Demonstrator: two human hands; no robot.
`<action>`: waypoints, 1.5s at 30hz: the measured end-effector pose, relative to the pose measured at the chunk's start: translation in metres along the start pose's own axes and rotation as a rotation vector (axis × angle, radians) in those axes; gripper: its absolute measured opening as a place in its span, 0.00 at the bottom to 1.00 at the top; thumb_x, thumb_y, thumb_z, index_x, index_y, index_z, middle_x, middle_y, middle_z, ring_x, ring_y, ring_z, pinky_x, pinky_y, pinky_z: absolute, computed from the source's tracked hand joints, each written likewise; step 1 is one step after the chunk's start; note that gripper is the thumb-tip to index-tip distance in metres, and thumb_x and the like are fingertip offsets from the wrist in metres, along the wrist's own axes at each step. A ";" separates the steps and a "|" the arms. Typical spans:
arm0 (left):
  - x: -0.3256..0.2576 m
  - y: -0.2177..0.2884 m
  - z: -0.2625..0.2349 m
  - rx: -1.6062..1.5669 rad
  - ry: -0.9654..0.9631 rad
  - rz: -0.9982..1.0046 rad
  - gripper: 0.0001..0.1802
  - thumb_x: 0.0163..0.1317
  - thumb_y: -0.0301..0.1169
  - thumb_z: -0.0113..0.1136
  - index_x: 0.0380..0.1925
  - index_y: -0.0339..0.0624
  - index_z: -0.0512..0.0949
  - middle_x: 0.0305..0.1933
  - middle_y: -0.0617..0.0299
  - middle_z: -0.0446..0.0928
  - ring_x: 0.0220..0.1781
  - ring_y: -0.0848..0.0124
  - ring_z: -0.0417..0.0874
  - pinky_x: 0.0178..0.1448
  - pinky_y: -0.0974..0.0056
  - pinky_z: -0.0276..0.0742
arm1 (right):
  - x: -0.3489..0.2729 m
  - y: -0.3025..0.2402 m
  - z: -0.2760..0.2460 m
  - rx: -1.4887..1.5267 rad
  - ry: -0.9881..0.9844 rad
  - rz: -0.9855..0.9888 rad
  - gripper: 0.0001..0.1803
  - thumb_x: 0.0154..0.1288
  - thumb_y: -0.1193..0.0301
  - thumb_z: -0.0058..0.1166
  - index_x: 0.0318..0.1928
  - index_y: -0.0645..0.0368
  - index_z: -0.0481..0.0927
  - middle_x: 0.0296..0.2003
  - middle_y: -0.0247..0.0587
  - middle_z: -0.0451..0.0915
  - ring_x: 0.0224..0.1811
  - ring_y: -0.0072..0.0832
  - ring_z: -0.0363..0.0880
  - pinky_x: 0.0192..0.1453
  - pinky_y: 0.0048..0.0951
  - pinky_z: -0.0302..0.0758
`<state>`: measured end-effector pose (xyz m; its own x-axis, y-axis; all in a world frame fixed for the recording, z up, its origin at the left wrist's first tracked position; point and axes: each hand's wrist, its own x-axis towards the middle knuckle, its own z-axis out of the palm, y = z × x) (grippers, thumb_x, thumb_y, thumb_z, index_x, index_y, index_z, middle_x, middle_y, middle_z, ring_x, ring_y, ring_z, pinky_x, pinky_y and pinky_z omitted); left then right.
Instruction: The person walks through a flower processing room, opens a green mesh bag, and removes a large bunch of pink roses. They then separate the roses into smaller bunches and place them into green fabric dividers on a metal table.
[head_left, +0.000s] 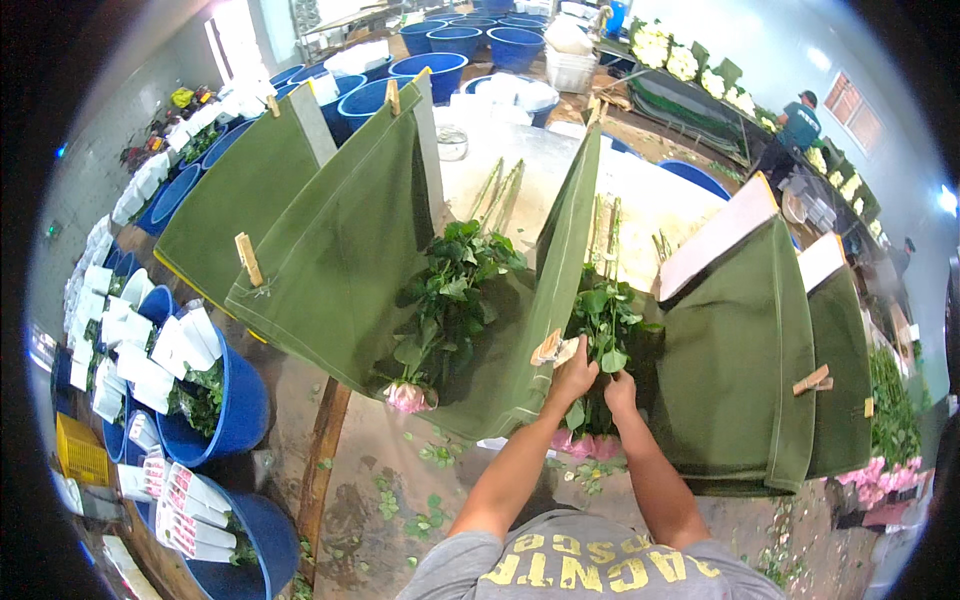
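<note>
In the head view, both hands meet at a bunch of pink roses (600, 330) lying in the gap between two green canvas slings (340, 260). The left hand (573, 378) is curled shut around the leafy stems, just beside a wooden peg on the sling's edge. The right hand (620, 392) closes on the same stems, touching the left. The pink heads (580, 443) hang below the hands, towards the person. A second bunch (445, 300) lies in the neighbouring sling.
</note>
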<state>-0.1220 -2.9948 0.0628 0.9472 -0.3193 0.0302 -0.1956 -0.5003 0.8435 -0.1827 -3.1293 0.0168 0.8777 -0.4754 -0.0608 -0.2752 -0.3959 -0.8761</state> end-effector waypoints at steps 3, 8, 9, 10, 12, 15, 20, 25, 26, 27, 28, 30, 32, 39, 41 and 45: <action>-0.004 -0.010 0.001 -0.048 -0.016 0.017 0.37 0.52 0.37 0.58 0.62 0.37 0.60 0.53 0.37 0.69 0.56 0.42 0.71 0.58 0.48 0.68 | 0.002 -0.003 0.003 -0.187 0.022 0.021 0.12 0.62 0.73 0.50 0.44 0.64 0.78 0.38 0.55 0.81 0.42 0.51 0.78 0.44 0.42 0.73; 0.000 -0.027 0.002 0.053 -0.054 0.005 0.37 0.49 0.36 0.64 0.60 0.39 0.64 0.53 0.42 0.71 0.55 0.45 0.72 0.58 0.51 0.69 | -0.001 -0.021 -0.001 -0.172 -0.008 0.077 0.14 0.59 0.68 0.54 0.43 0.64 0.78 0.38 0.56 0.80 0.43 0.52 0.78 0.45 0.44 0.73; 0.001 -0.029 0.001 0.070 -0.056 0.019 0.37 0.49 0.36 0.64 0.60 0.39 0.65 0.53 0.42 0.71 0.54 0.45 0.72 0.58 0.51 0.69 | -0.003 -0.027 -0.005 -0.222 0.004 0.052 0.15 0.59 0.68 0.54 0.44 0.65 0.78 0.39 0.57 0.80 0.44 0.53 0.77 0.47 0.45 0.73; 0.002 -0.029 0.000 0.090 -0.050 0.028 0.36 0.49 0.34 0.65 0.59 0.39 0.65 0.52 0.42 0.71 0.54 0.45 0.73 0.58 0.50 0.70 | -0.006 -0.035 -0.007 -0.282 0.009 0.098 0.17 0.59 0.68 0.53 0.45 0.66 0.77 0.40 0.58 0.80 0.45 0.54 0.77 0.49 0.46 0.73; 0.003 -0.028 -0.003 0.021 -0.078 0.002 0.34 0.48 0.33 0.62 0.58 0.41 0.66 0.52 0.43 0.70 0.55 0.44 0.70 0.59 0.49 0.67 | -0.021 -0.053 -0.015 -0.320 0.098 0.121 0.21 0.60 0.68 0.52 0.51 0.68 0.73 0.44 0.60 0.78 0.47 0.55 0.76 0.52 0.49 0.73; 0.003 -0.024 -0.013 -0.225 -0.164 -0.050 0.33 0.49 0.29 0.61 0.57 0.33 0.67 0.56 0.42 0.71 0.57 0.54 0.73 0.61 0.57 0.68 | -0.059 -0.080 -0.036 -0.286 0.302 -0.305 0.21 0.57 0.72 0.50 0.52 0.63 0.71 0.49 0.55 0.74 0.55 0.49 0.70 0.59 0.45 0.68; 0.000 -0.008 -0.031 -0.091 -0.234 -0.067 0.34 0.56 0.32 0.61 0.63 0.37 0.62 0.57 0.48 0.72 0.57 0.60 0.73 0.60 0.58 0.68 | -0.152 -0.088 -0.080 0.164 -0.234 -0.558 0.15 0.60 0.74 0.51 0.49 0.58 0.76 0.46 0.49 0.77 0.48 0.43 0.76 0.53 0.38 0.72; -0.041 0.018 -0.046 0.096 0.104 0.022 0.28 0.58 0.32 0.59 0.59 0.36 0.68 0.62 0.50 0.69 0.62 0.56 0.70 0.65 0.55 0.64 | -0.209 -0.030 -0.157 -0.090 -0.677 -0.542 0.14 0.66 0.64 0.46 0.49 0.54 0.77 0.42 0.49 0.80 0.42 0.47 0.79 0.41 0.42 0.76; -0.054 0.020 -0.043 0.025 0.264 0.124 0.24 0.60 0.30 0.58 0.57 0.36 0.71 0.59 0.48 0.71 0.59 0.57 0.73 0.63 0.57 0.66 | -0.215 -0.010 -0.181 -0.036 -0.786 -0.506 0.15 0.66 0.63 0.47 0.49 0.54 0.77 0.41 0.48 0.80 0.42 0.47 0.79 0.42 0.42 0.76; -0.077 0.019 -0.042 0.085 0.427 0.201 0.20 0.61 0.26 0.55 0.55 0.34 0.72 0.56 0.48 0.74 0.55 0.58 0.75 0.61 0.58 0.68 | -0.220 0.009 -0.205 -0.033 -0.773 -0.417 0.15 0.66 0.62 0.48 0.49 0.54 0.78 0.41 0.48 0.81 0.41 0.46 0.80 0.42 0.41 0.76; -0.096 0.018 -0.038 0.171 0.587 0.254 0.18 0.62 0.24 0.52 0.53 0.31 0.72 0.53 0.48 0.75 0.53 0.58 0.76 0.59 0.59 0.70 | -0.221 0.027 -0.229 -0.020 -0.764 -0.350 0.15 0.66 0.61 0.49 0.48 0.54 0.78 0.41 0.48 0.81 0.40 0.45 0.80 0.42 0.40 0.76; -0.136 0.006 -0.018 -0.042 0.757 0.101 0.16 0.63 0.25 0.52 0.50 0.29 0.74 0.50 0.49 0.77 0.49 0.59 0.79 0.55 0.61 0.73 | -0.218 0.062 -0.280 -0.008 -0.680 -0.290 0.16 0.65 0.61 0.50 0.48 0.54 0.79 0.40 0.48 0.82 0.40 0.44 0.81 0.43 0.39 0.76; -0.180 -0.010 0.016 0.068 0.815 -0.020 0.17 0.62 0.25 0.53 0.50 0.32 0.74 0.45 0.50 0.79 0.43 0.60 0.80 0.49 0.61 0.76 | -0.224 0.093 -0.328 -0.020 -0.577 -0.204 0.16 0.65 0.60 0.51 0.48 0.53 0.79 0.39 0.48 0.82 0.39 0.43 0.81 0.43 0.38 0.76; -0.292 0.031 0.151 0.154 -0.494 -0.524 0.23 0.55 0.33 0.58 0.52 0.41 0.73 0.38 0.53 0.80 0.37 0.61 0.82 0.43 0.61 0.77 | -0.224 0.168 -0.433 -0.096 -0.640 -0.040 0.18 0.62 0.61 0.50 0.49 0.53 0.79 0.37 0.50 0.82 0.40 0.47 0.80 0.47 0.42 0.75; -0.293 0.073 0.176 0.267 -0.693 -0.285 0.23 0.57 0.35 0.57 0.53 0.42 0.73 0.40 0.49 0.81 0.42 0.56 0.82 0.46 0.58 0.77 | -0.216 0.170 -0.433 -0.111 -0.628 -0.117 0.17 0.62 0.62 0.51 0.50 0.55 0.78 0.39 0.50 0.81 0.41 0.45 0.80 0.47 0.39 0.75; -0.267 0.151 0.225 0.219 -0.729 -0.083 0.24 0.58 0.38 0.57 0.55 0.43 0.72 0.42 0.48 0.81 0.43 0.53 0.82 0.48 0.56 0.76 | -0.202 0.144 -0.420 -0.105 -0.727 -0.167 0.17 0.64 0.63 0.50 0.49 0.57 0.77 0.39 0.52 0.80 0.40 0.46 0.79 0.47 0.38 0.74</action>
<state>-0.4616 -3.1662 0.0610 0.5689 -0.6855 -0.4544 -0.2489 -0.6700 0.6994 -0.5646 -3.4200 0.1034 0.9390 0.2214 -0.2633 -0.1197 -0.5073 -0.8534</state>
